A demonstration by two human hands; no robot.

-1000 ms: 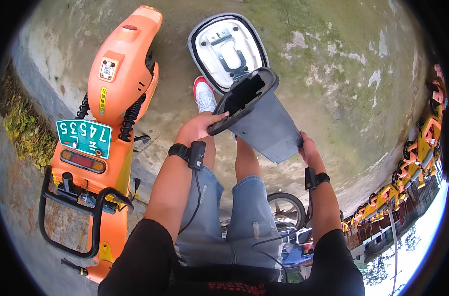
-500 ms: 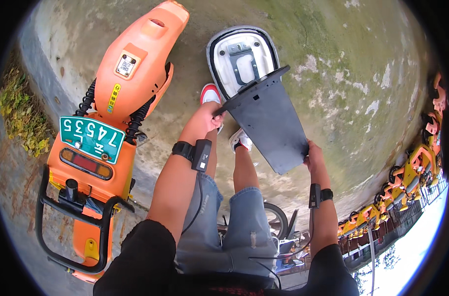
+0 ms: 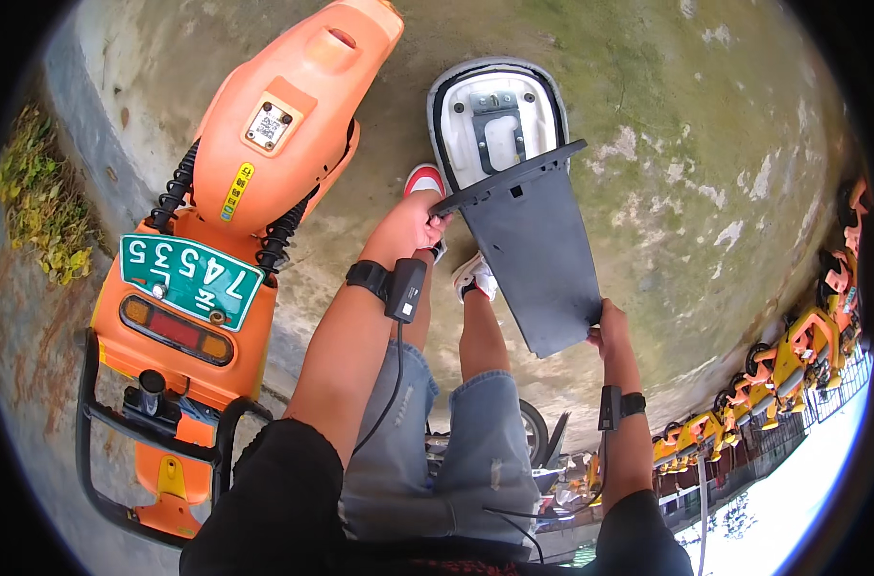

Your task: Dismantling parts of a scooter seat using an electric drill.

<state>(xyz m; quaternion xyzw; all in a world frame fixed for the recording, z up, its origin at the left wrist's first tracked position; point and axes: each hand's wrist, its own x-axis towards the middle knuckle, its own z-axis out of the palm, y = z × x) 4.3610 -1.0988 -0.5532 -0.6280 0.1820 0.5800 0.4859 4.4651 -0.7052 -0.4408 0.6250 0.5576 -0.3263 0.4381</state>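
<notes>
One black bin [image 3: 533,254] is mid-frame, not on the orange scooter [image 3: 283,178] at left; the left hand [image 3: 435,228] grips its rim, the right hand [image 3: 610,328] its narrow end. The seat [image 3: 499,125], upper middle, isn't on either, underside showing.

Outdoor yard, daylight. Floor: bare concrete [image 3: 667,259], grey-brown, worn, green-tinged toward top; pale flaked patches [image 3: 730,233] at right. Left margin: blue-grey strip [image 3: 77,110], curved by lens; low weeds [image 3: 48,206], green and yellow; rust-brown stained paving below. Right margin: row of parked orange-yellow vehicles [image 3: 803,350]; dark railing [image 3: 851,379] behind; slim pale pole [image 3: 703,518]; sky [image 3: 806,480] glaring white, lower right.
</notes>
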